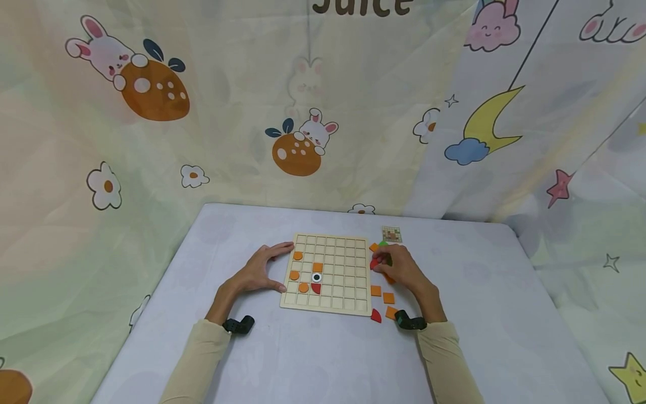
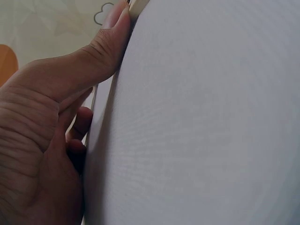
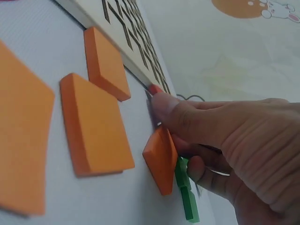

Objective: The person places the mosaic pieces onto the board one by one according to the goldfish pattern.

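Note:
A wooden grid board (image 1: 345, 275) lies on the table. My left hand (image 1: 255, 273) spreads its thumb and fingers against the board's left edge; the thumb (image 2: 101, 51) shows there in the left wrist view. Beside the right edge, my right hand (image 1: 401, 266) pinches a red piece (image 1: 374, 264) between thumb and fingertips. Only a bit of that red piece (image 3: 154, 88) shows past the thumb in the right wrist view. On the board sit three orange discs (image 1: 298, 256), an orange square (image 1: 317, 267), a black-and-white eye piece (image 1: 316, 277) and a red quarter-circle (image 1: 315, 288).
Loose orange squares (image 1: 388, 298) lie right of the board, with another red quarter-circle (image 1: 375, 316) nearer the front. Green pieces (image 3: 187, 201) lie below the right fingers. A small pattern card (image 1: 391, 234) is at the board's far right corner. A printed cloth (image 1: 242, 84) hangs behind the table.

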The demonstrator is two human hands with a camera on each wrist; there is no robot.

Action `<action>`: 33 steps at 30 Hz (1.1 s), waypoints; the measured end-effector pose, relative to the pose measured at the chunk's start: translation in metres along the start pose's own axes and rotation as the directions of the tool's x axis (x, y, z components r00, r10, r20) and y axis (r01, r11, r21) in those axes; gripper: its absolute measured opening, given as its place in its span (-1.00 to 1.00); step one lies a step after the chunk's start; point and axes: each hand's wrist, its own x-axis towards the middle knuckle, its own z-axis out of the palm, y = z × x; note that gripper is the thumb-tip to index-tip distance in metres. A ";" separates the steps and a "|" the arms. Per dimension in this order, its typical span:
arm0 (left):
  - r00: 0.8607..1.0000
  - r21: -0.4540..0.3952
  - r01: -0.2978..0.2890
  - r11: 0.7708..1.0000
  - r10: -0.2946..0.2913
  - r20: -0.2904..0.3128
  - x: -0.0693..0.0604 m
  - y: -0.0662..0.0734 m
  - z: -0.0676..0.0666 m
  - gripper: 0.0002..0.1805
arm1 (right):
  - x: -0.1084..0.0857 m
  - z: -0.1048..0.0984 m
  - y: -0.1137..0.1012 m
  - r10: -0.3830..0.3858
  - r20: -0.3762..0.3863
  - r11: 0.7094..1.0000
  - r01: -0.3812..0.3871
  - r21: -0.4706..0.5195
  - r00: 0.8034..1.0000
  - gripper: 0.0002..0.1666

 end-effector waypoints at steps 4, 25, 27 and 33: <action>1.000 0.004 -0.005 1.000 0.005 -0.001 0.000 0.000 0.000 0.33 | -0.002 -0.001 0.001 -0.005 -0.027 1.000 0.005 0.014 1.000 -0.74; 1.000 0.004 0.001 1.000 -0.001 0.001 0.001 0.002 -0.001 0.33 | 0.013 0.015 -0.019 -0.090 -0.110 0.990 0.101 0.100 0.990 -0.72; 1.000 0.006 -0.003 1.000 0.003 0.002 0.001 0.002 -0.001 0.33 | 0.016 0.019 -0.020 -0.102 -0.109 0.988 0.113 0.102 0.989 -0.72; 1.000 0.017 -0.017 1.000 0.018 -0.008 0.000 0.003 -0.001 0.32 | 0.026 0.030 -0.029 -0.133 -0.103 0.987 0.141 0.071 0.986 -0.71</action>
